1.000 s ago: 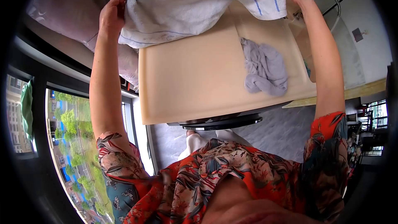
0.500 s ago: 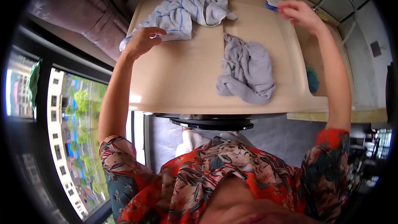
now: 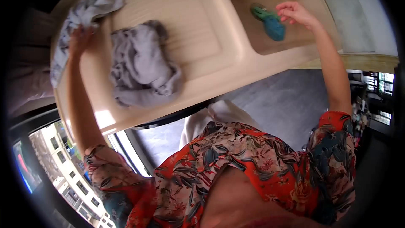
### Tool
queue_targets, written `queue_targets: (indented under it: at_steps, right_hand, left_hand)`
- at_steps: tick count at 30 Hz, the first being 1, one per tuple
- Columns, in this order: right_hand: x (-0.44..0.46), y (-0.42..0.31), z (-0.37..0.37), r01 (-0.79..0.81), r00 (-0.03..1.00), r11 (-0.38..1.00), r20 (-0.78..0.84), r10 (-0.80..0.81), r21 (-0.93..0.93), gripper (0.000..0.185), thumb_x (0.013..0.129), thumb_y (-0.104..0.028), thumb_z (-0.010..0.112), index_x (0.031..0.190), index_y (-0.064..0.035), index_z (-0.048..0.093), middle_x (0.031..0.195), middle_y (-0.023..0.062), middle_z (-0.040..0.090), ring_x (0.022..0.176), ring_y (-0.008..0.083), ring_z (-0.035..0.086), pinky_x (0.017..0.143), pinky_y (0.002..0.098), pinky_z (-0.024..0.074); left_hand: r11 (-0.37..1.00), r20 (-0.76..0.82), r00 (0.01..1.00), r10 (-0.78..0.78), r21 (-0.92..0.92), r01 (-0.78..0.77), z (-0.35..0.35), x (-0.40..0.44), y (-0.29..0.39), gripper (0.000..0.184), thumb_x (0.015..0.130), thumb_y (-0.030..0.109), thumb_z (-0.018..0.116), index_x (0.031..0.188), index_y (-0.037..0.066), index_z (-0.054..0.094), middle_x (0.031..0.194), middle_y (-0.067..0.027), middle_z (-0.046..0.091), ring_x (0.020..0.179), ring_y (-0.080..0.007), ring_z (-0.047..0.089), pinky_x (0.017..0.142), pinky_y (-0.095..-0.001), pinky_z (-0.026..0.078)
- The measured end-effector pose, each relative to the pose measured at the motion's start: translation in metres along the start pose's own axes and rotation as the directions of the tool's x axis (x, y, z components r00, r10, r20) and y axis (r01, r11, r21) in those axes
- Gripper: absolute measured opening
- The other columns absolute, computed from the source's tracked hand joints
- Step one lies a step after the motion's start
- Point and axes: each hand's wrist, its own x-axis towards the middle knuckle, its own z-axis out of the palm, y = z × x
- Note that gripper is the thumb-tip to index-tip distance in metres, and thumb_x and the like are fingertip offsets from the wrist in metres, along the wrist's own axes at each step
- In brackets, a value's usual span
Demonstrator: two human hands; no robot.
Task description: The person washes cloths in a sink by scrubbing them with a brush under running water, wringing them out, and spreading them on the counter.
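My left hand (image 3: 80,40) is at the near side of a crumpled white towel with blue stripes (image 3: 93,7), its fingers apart and somewhat blurred; whether they press on the cloth I cannot tell. Right of it, a bunched grey cloth (image 3: 145,65) lies on the beige washboard surface (image 3: 194,29). My right hand (image 3: 297,14) hovers over the sink basin (image 3: 303,44), fingers loosely bent and apart, with nothing in them. Close to its fingertips, a teal and green bundle (image 3: 273,27) lies in the basin; its kind is unclear.
A raised rim (image 3: 240,38) divides the washboard surface from the basin. Below the front edge is a dark curved rim (image 3: 173,116), partly hidden. A window (image 3: 71,173) is at lower left, and a wall (image 3: 358,21) stands on the right.
The view has swung right, so the cloths appear further left and more of the basin shows. My right hand has gone from near a blue-and-white object to above the teal bundle.
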Motion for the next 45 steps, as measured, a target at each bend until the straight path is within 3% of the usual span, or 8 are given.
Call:
queue_targets:
  at_steps: [3, 18, 21, 24, 27, 29, 33, 45]
  right_hand:
    - [0.015, 0.067, -0.041, -0.079, 0.997, 0.994, 0.007, 0.08, -0.073, 0.032, 0.085, -0.026, 0.052, 0.112, -0.0101, 0.053, 0.093, -0.0006, 0.059, 0.076, 0.0071, 0.057, 0.056, 0.0204, 0.041]
    - [0.168, 0.057, 0.072, -0.023, 0.991, 0.785, 0.087, 0.097, -0.619, 0.046, 0.08, -0.028, 0.06, 0.122, -0.0165, 0.046, 0.096, 0.0051, 0.058, 0.076, 0.0134, 0.055, 0.051, 0.0259, 0.0424]
    - [0.141, 0.031, 0.128, -0.114, 0.957, 0.993, 0.266, 0.117, -0.027, 0.043, 0.08, -0.026, 0.06, 0.12, -0.013, 0.048, 0.093, 0.0063, 0.061, 0.072, 0.013, 0.057, 0.052, 0.0277, 0.0451]
    - [0.115, 0.039, 0.081, -0.051, 0.994, 0.976, -0.085, 0.07, 0.21, 0.038, 0.081, -0.024, 0.058, 0.115, -0.0097, 0.05, 0.091, 0.0092, 0.061, 0.076, 0.0157, 0.058, 0.056, 0.0315, 0.0473]
    - [0.114, 0.102, 0.139, 0.205, 0.895, 0.921, -0.444, -0.04, 0.33, 0.027, 0.082, -0.024, 0.056, 0.104, -0.0079, 0.057, 0.091, 0.0105, 0.06, 0.079, 0.0192, 0.058, 0.058, 0.0337, 0.0479]
    - [0.059, 0.067, 0.25, -0.084, 0.688, 0.57, -0.461, -0.56, -0.817, 0.024, 0.082, -0.026, 0.054, 0.094, -0.0061, 0.061, 0.086, 0.0093, 0.062, 0.074, 0.0211, 0.058, 0.057, 0.0344, 0.0472]
    - [0.145, 0.122, 0.137, -0.08, 0.99, 0.996, 0.119, 0.074, 0.041, 0.028, 0.083, -0.029, 0.054, 0.09, -0.0028, 0.061, 0.083, 0.0054, 0.059, 0.072, 0.0162, 0.055, 0.063, 0.028, 0.046]
    - [0.017, -0.038, 0.267, 0.511, 0.78, 0.845, -0.327, -0.534, -0.161, 0.028, 0.076, -0.033, 0.056, 0.082, -0.0053, 0.059, 0.076, 0.0184, 0.059, 0.072, 0.036, 0.057, 0.064, 0.0388, 0.0461]
  left_hand:
    - [-0.152, 0.785, 0.453, -0.422, -0.555, 0.818, -0.123, 0.071, 0.029, 0.04, 0.081, 0.028, 0.06, 0.114, 0.007, 0.055, 0.089, -0.0033, 0.06, 0.075, -0.0111, 0.053, 0.069, -0.0267, 0.042]
    - [0.018, 0.463, 0.819, -0.339, -0.867, 0.497, -0.284, 0.198, 0.066, 0.032, 0.085, 0.021, 0.057, 0.115, 0.009, 0.056, 0.116, -0.0045, 0.056, 0.107, -0.0139, 0.051, 0.091, -0.027, 0.036]
    - [0.142, 0.287, 0.934, -0.211, -0.937, 0.32, -0.32, 0.197, 0.11, 0.029, 0.083, 0.018, 0.057, 0.112, 0.015, 0.058, 0.115, -0.0053, 0.056, 0.109, -0.0159, 0.049, 0.089, -0.0328, 0.037]
    - [-0.833, 0.407, 0.903, 0.133, -0.448, 0.325, -0.274, 0.208, 0.145, 0.036, 0.078, 0.02, 0.06, 0.111, 0.006, 0.056, 0.102, -0.0062, 0.059, 0.089, -0.014, 0.055, 0.083, -0.0336, 0.042]
    - [-0.896, 0.47, 0.872, 0.139, -0.315, 0.312, -0.283, 0.202, 0.196, 0.036, 0.078, 0.021, 0.06, 0.111, 0.006, 0.056, 0.101, -0.0061, 0.059, 0.089, -0.0151, 0.055, 0.083, -0.0348, 0.042]
    - [-0.926, 0.513, 0.839, 0.178, -0.201, 0.32, -0.275, 0.184, 0.238, 0.036, 0.078, 0.021, 0.06, 0.111, 0.006, 0.056, 0.1, -0.006, 0.059, 0.089, -0.0158, 0.055, 0.083, -0.0356, 0.043]
    - [-0.909, 0.533, 0.746, 0.4, 0.127, 0.397, -0.211, 0.266, 0.334, 0.037, 0.078, 0.023, 0.06, 0.11, 0.006, 0.056, 0.099, -0.0058, 0.06, 0.09, -0.0173, 0.056, 0.083, -0.0373, 0.043]
    - [-0.872, 0.448, 0.76, 0.471, 0.368, 0.323, -0.231, 0.237, 0.421, 0.037, 0.08, 0.027, 0.058, 0.109, 0.006, 0.055, 0.097, -0.0066, 0.06, 0.091, -0.0225, 0.056, 0.082, -0.0413, 0.045]
